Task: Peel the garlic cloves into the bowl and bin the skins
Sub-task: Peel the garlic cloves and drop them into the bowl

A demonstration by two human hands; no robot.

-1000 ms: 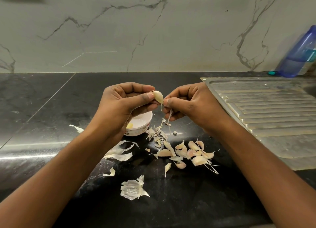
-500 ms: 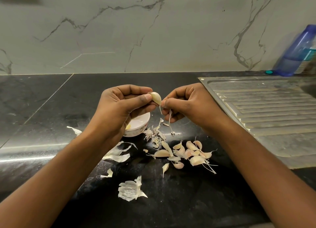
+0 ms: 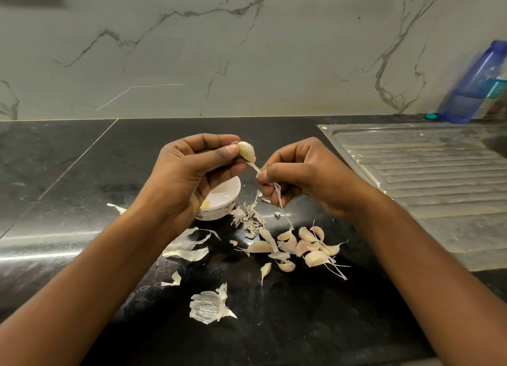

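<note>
My left hand (image 3: 192,173) pinches a pale garlic clove (image 3: 246,151) between thumb and fingers, held above the counter. My right hand (image 3: 299,173) pinches a thin strip of skin (image 3: 279,198) that still joins the clove's lower end and trails down toward the counter. A small white bowl (image 3: 229,201) stands under my left hand, partly hidden by it, with a peeled clove (image 3: 205,204) showing inside. Several unpeeled cloves (image 3: 310,249) lie in a heap on the black counter below my right hand.
Loose papery skins (image 3: 210,304) lie scattered over the black counter (image 3: 82,160) around the heap and near the bowl. A steel drainboard (image 3: 428,171) fills the right side. A blue bottle (image 3: 477,86) stands at the back right against the marble wall.
My right hand has drawn down and to the right, away from the clove, pulling a strip of skin out from it. My left hand holds the clove in the same spot.
</note>
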